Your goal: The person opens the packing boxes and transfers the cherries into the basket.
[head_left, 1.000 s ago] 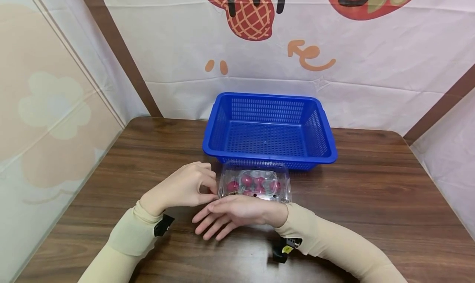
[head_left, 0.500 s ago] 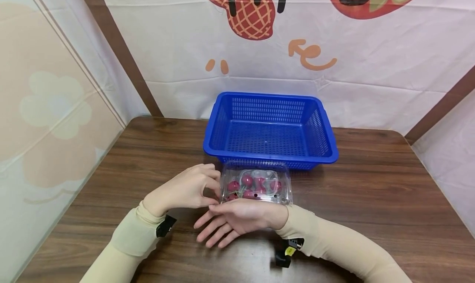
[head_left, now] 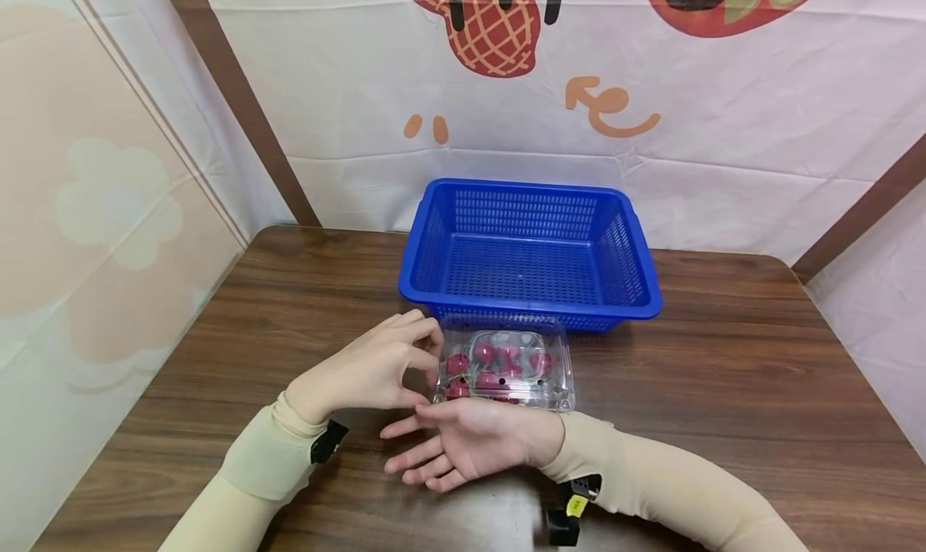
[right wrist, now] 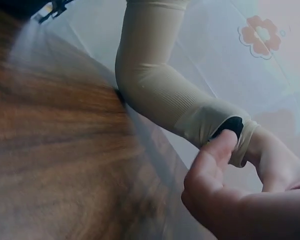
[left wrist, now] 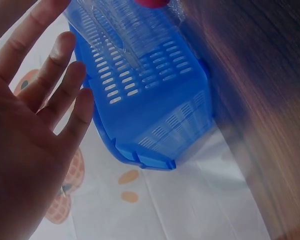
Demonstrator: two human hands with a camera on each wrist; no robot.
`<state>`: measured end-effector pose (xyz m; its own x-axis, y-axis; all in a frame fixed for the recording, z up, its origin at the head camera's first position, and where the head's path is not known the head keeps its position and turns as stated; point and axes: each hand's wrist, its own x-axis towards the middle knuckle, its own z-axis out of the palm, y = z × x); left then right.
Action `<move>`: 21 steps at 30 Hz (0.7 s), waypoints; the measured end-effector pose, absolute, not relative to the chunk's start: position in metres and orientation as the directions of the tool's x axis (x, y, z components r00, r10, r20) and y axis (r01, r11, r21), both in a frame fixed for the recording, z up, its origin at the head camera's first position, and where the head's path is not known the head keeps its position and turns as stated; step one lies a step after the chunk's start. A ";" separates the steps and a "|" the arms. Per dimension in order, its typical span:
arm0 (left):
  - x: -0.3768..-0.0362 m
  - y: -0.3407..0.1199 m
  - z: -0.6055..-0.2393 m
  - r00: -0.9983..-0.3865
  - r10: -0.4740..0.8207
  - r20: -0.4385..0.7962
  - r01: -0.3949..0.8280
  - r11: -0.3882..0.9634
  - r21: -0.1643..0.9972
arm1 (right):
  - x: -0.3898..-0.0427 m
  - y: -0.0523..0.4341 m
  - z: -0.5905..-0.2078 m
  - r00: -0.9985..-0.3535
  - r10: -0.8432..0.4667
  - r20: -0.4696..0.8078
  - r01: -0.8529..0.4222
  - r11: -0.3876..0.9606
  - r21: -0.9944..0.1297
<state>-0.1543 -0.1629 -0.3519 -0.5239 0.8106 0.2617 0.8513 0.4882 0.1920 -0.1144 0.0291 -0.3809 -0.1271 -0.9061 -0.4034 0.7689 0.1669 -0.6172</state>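
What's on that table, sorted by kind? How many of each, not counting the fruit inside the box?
Blue baskets: 1, the blue basket
Clear plastic boxes: 1, the clear box holding red fruit, lid closed
Hands: 2, the left hand at the box's left edge and the right hand at its near edge
Total: 4

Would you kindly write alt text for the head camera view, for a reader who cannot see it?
Two hands meet at a clear plastic box of red fruit on a wooden table: the left hand touches its left end with curled fingers, while the right hand lies open along its near edge. An empty blue basket stands just behind the box.
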 end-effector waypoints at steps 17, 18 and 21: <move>-0.154 -0.163 -0.352 -0.547 0.807 0.222 0.835 0.509 0.209 | -0.097 0.027 -0.380 -0.393 -0.741 -0.545 0.869 -0.105 -0.483; -0.154 -0.162 -0.352 -0.545 0.807 0.228 0.837 0.507 0.207 | -0.096 0.026 -0.380 -0.402 -0.734 -0.548 0.869 -0.116 -0.481; -0.153 -0.162 -0.352 -0.541 0.805 0.245 0.840 0.501 0.208 | -0.094 0.025 -0.379 -0.433 -0.712 -0.553 0.864 -0.151 -0.481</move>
<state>-0.1534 -0.1619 -0.3519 -0.5409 0.8047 0.2446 0.8399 0.5014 0.2077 -0.0941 0.0254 -0.3792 -0.4325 -0.7119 -0.5532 0.8636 -0.1508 -0.4811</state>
